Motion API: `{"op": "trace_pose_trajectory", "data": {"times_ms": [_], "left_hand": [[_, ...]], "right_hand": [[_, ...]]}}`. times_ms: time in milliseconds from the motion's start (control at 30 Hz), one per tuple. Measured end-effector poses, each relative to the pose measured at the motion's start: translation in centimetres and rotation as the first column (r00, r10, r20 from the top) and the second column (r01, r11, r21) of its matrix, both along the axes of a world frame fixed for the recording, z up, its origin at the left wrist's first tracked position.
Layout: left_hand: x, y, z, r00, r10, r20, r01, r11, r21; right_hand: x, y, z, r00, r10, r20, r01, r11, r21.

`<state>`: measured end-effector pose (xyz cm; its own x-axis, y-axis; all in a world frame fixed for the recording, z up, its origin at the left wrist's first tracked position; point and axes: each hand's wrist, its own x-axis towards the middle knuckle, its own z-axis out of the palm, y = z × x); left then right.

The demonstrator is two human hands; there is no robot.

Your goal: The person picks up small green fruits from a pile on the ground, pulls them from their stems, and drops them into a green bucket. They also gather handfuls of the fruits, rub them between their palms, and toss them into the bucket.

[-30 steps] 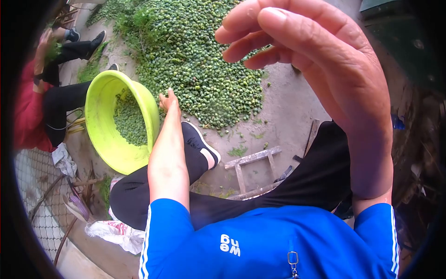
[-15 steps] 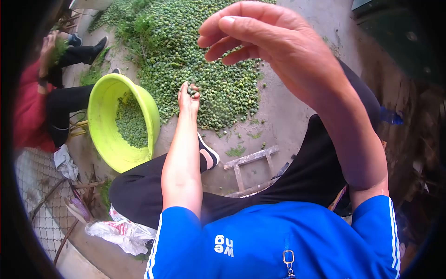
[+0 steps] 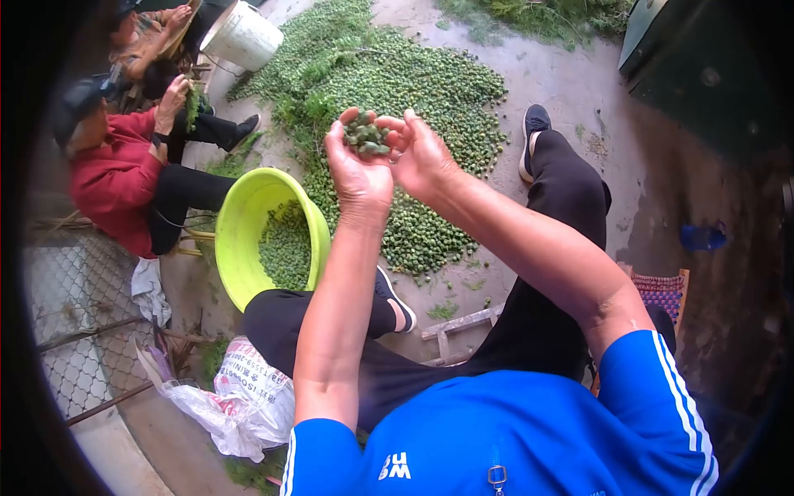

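Cupping a small heap of green pods [image 3: 365, 135], the left hand [image 3: 357, 169] is raised in front of the body with its palm up and fingers curled loosely around them, not squeezed shut. The right hand [image 3: 422, 153] meets it from the other side, its fingertips touching the heap's edge; whether that grip pinches a pod or only rests against the pile cannot be told, since the pods hide the fingertips. Below the forearms, a yellow-green basin [image 3: 240, 240] sits on the ground beside the bent left knee, part filled with pods, its near wall cut off by the arm. A white printed sack [image 3: 252, 388] lies crumpled nearer the body. Beyond the hands spreads a wide pile of pods [image 3: 413, 91] on the concrete floor. Farther left, a person in a red top [image 3: 116, 186] sits, with a white bucket [image 3: 242, 37] beyond.
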<state>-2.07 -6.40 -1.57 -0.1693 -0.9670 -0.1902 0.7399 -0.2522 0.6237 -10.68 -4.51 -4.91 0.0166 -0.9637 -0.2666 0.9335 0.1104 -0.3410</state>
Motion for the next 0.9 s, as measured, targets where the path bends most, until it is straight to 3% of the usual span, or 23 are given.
{"op": "trace_pose_trajectory", "data": {"times_ms": [67,133,200,267,333,400,467,533,700,767,900], "left_hand": [[-1.2,1.4,1.7,0.997,0.042,0.059,-0.037,0.996,-0.084],[-1.8,2.0,2.9,0.966,0.143,0.213,-0.079,0.955,-0.285],[-1.5,2.2,3.8,0.954,0.124,0.274,-0.03,0.945,-0.325],[-1.5,2.5,4.8,0.898,0.231,0.374,-0.039,0.889,-0.455],[-1.7,2.6,5.4,0.885,0.237,0.401,-0.012,0.872,-0.489],[-2.3,2.8,5.8,0.91,0.273,0.312,-0.068,0.841,-0.537],[-1.9,2.4,5.6,0.901,0.251,0.355,-0.013,0.832,-0.555],[-1.7,1.9,6.0,0.86,0.338,0.382,0.012,0.735,-0.678],[-1.0,1.4,6.3,0.833,0.31,0.458,0.084,0.748,-0.659],[-0.2,1.0,6.5,0.774,0.362,0.519,0.174,0.667,-0.725],[0.7,0.8,6.7,0.767,0.352,0.536,0.197,0.666,-0.72]], "right_hand": [[0.9,0.3,2.5,0.974,-0.082,0.212,0.073,0.996,0.047],[0.9,0.4,3.8,0.963,-0.045,0.264,0.045,0.999,0.009],[1.3,0.4,3.8,0.949,-0.004,0.315,0.01,1.0,-0.018],[1.7,-0.2,3.6,0.928,0.017,0.373,-0.005,0.999,-0.034],[1.6,0.2,4.6,0.925,0.026,0.38,-0.018,1.0,-0.023],[1.2,0.0,4.7,0.871,0.077,0.485,-0.06,0.997,-0.051],[1.0,0.0,4.8,0.88,0.062,0.471,-0.059,0.998,-0.022],[1.1,0.0,4.9,0.858,0.078,0.508,-0.07,0.997,-0.036],[1.4,0.1,5.2,0.861,0.103,0.499,-0.098,0.995,-0.035],[1.3,0.0,5.0,0.871,0.112,0.478,-0.111,0.993,-0.031],[1.2,0.2,5.9,0.891,0.12,0.437,-0.125,0.992,-0.019]]}}
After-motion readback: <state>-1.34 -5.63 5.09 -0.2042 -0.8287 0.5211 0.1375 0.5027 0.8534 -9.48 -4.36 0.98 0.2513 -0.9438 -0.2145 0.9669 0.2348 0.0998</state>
